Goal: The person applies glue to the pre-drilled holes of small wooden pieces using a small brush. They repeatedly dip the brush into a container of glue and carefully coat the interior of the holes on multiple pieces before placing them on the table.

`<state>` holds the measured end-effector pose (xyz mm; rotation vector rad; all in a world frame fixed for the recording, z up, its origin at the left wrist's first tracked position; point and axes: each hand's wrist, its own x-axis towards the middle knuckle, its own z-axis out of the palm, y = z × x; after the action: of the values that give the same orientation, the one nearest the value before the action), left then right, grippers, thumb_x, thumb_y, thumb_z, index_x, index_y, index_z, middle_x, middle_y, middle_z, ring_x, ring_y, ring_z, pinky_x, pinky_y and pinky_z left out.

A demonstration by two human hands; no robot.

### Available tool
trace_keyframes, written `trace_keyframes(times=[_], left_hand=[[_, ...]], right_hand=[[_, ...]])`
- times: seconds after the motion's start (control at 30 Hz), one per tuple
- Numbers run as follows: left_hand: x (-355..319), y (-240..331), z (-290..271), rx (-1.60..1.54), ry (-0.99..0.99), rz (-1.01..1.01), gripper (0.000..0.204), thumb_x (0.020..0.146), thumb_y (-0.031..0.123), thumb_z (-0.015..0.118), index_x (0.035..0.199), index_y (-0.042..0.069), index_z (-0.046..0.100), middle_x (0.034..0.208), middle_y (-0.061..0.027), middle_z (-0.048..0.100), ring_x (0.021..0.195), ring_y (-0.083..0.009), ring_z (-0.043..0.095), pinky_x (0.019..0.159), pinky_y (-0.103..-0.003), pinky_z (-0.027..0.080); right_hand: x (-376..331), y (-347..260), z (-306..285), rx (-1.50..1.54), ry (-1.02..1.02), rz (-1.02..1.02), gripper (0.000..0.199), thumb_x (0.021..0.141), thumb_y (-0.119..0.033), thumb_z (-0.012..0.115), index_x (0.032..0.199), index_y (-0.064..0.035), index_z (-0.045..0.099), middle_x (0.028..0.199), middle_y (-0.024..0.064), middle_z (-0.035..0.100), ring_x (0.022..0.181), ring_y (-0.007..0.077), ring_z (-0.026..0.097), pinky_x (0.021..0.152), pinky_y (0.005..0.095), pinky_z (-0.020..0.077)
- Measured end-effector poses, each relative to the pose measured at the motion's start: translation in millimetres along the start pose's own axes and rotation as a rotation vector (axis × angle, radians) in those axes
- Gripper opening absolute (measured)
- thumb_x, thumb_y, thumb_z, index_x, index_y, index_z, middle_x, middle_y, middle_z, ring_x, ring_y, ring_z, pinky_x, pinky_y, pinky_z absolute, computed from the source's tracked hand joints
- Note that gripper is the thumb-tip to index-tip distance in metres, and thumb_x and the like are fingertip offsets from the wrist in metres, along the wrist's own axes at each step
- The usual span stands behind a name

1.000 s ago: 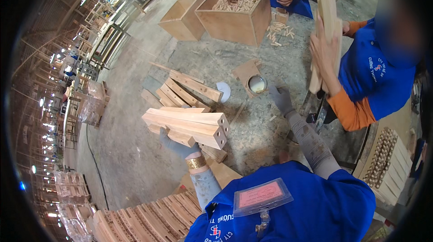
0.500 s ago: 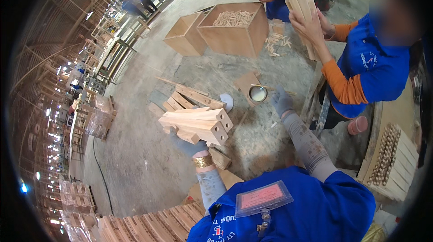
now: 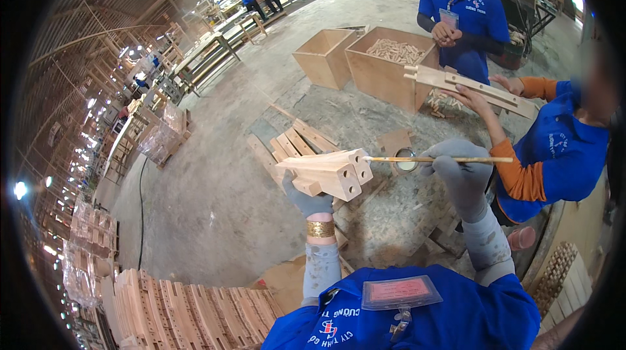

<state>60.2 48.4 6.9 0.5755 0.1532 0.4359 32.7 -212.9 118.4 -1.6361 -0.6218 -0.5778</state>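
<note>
The left hand (image 3: 308,201) grips stacked wood blocks (image 3: 326,171) raised above the floor, the right hand (image 3: 460,171) pinches a thin stick (image 3: 437,160) at their drilled end — likely gluing holes — next needing steady aim.

Left hand (image 3: 308,201): grey glove, gold bangle at wrist. Right hand (image 3: 460,174): grey glove, speckled grey sleeve. Wood blocks (image 3: 326,171): pale tan, dark round holes in end face. Thin stick (image 3: 437,160): light tan. Own shirt (image 3: 417,320): blue, red badge. Two crates (image 3: 355,57): light brown. Floor (image 3: 215,180): grey concrete.
</note>
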Motion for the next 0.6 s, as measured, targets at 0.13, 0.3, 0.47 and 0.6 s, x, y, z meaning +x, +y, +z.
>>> trace_keyframes(times=[0.13,0.3,0.47,0.6], left_hand=[[-3.7,3.5,6.1,-0.013,-0.021,-0.006,0.059,0.082,0.05,0.045,0.123,0.007,0.044,0.122,-0.0147,0.049,0.109,-0.0308,0.049,0.091,-0.042,0.042],[-2.2,4.4,5.2,0.004,-0.045,-0.025,0.058,0.083,0.049,0.044,0.122,0.006,0.044,0.12,-0.0141,0.05,0.107,-0.0306,0.05,0.09,-0.042,0.042],[-0.8,-0.7,8.5,0.069,0.031,0.029,0.062,0.081,0.048,0.047,0.124,0.004,0.041,0.121,-0.0157,0.047,0.11,-0.0313,0.047,0.091,-0.043,0.041],[-3.6,-4.0,15.1,0.076,0.032,0.011,0.053,0.085,0.048,0.041,0.117,0.006,0.048,0.116,-0.0129,0.053,0.104,-0.0278,0.052,0.089,-0.039,0.043]], right_hand=[[-0.4,-6.4,2.9,0.056,-0.004,-0.015,0.004,0.07,-0.001,0.066,0.072,-0.0014,0.062,0.071,0.0072,0.063,0.062,0.0194,0.061,0.058,0.0268,0.0482],[-0.5,-7.7,2.5,0.107,-0.038,0.016,0.007,0.075,-0.004,0.067,0.079,0.0001,0.062,0.076,0.0093,0.064,0.065,0.0204,0.061,0.059,0.0276,0.0475],[-1.3,-0.3,2.5,0.053,-0.116,-0.062,0.01,0.078,-0.005,0.065,0.085,0.0016,0.061,0.081,0.0103,0.063,0.071,0.0202,0.061,0.06,0.028,0.0474],[-4.6,-9.8,1.4,0.113,-0.089,0.012,0.009,0.079,-0.006,0.065,0.085,0.0005,0.061,0.081,0.0107,0.063,0.071,0.0189,0.061,0.06,0.0276,0.0474]])
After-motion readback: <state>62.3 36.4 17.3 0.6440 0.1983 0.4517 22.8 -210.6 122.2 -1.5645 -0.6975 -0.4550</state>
